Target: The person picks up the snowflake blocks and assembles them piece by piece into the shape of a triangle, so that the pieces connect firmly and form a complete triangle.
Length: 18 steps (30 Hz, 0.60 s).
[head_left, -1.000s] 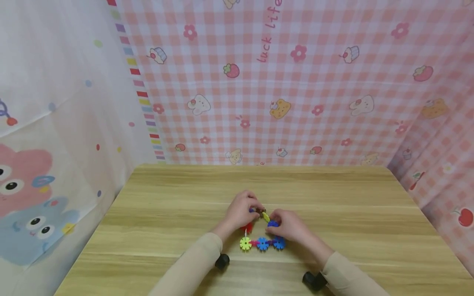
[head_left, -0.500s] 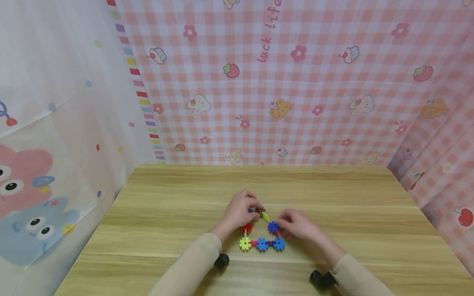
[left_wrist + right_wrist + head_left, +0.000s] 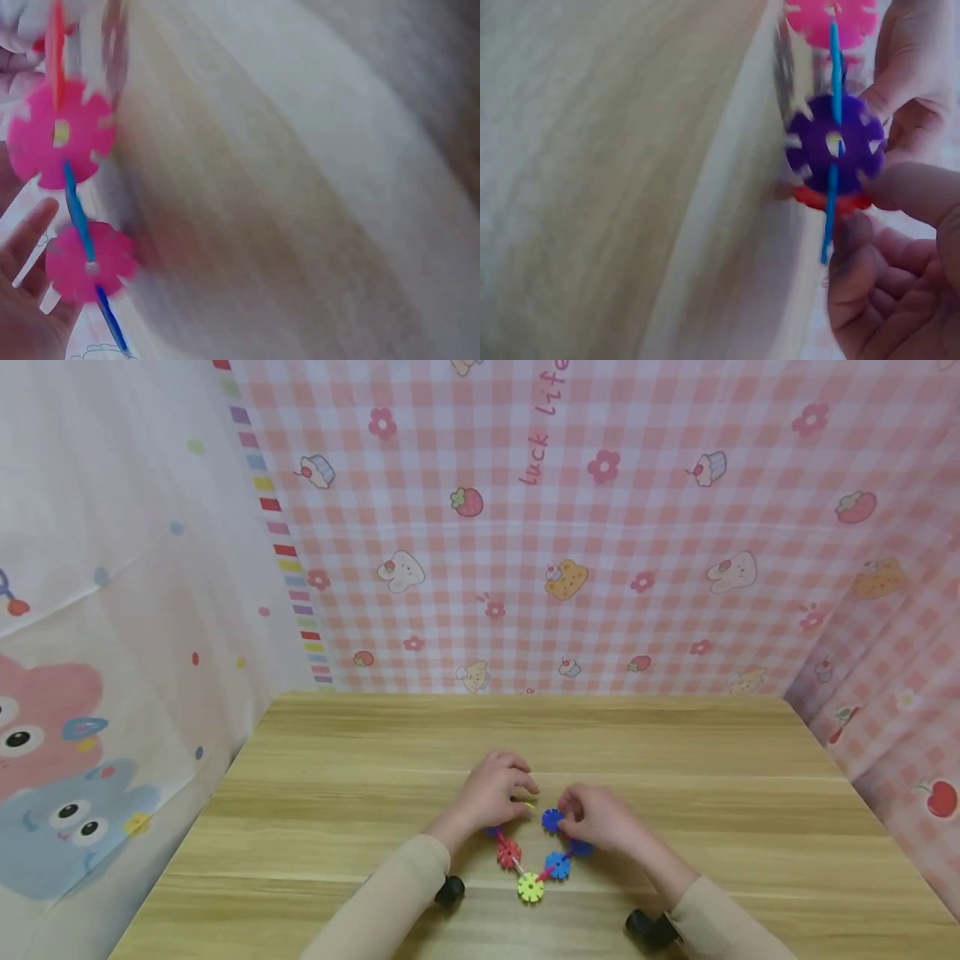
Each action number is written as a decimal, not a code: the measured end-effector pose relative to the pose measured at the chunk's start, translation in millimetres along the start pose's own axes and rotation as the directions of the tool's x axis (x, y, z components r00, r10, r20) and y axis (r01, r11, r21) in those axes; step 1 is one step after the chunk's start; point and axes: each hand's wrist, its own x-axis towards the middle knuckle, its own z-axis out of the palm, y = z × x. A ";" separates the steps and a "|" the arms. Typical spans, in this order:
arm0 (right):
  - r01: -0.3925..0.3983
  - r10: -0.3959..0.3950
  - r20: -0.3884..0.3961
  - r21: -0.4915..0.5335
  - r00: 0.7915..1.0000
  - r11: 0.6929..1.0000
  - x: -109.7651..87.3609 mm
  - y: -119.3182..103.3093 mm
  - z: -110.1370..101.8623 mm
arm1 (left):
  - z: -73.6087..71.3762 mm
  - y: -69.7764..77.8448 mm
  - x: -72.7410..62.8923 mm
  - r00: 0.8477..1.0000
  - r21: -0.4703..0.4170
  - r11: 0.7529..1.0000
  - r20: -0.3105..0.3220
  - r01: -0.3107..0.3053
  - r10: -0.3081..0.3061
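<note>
Notched plastic discs are joined in a chain on the table. In the head view its yellow-green disc point(image 3: 530, 887) lies nearest the person, with a red disc point(image 3: 508, 853) up its left side and a light blue disc point(image 3: 557, 865) up its right. My right hand point(image 3: 596, 818) pinches the chain beside a dark blue disc point(image 3: 552, 820); the right wrist view shows thumb and finger at a red disc point(image 3: 832, 200) below a purple disc point(image 3: 836, 150). My left hand point(image 3: 498, 789) arches over the far left end, fingers apart. Pink discs point(image 3: 91, 262) stand before it in the left wrist view.
The wooden table point(image 3: 337, 760) stretches out around the hands. Behind it hangs a pink checked cloth point(image 3: 510, 543), with a white printed cloth point(image 3: 150, 610) at the left. Black wrist cameras point(image 3: 651, 929) sit under both forearms.
The chain has turned and its near side now makes a V, with the yellow-green disc shifted toward the person and right. The right hand let go briefly and pinches again; the left fingers have spread.
</note>
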 end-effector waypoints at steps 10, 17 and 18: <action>0.073 -0.076 -0.068 -0.039 0.995 0.997 5.3 4.5 2.1 | 4.3 7.5 6.9 0.994 -0.087 0.996 0.101 -0.023 0.032; 0.089 -0.098 -0.095 -0.101 0.991 0.991 3.8 4.7 3.2 | 8.6 9.0 8.5 0.992 -0.188 0.981 0.126 0.041 -0.017; 0.094 -0.105 -0.101 -0.106 0.989 0.990 3.6 4.4 3.4 | 9.0 9.1 8.4 0.991 -0.198 0.979 0.129 0.048 -0.023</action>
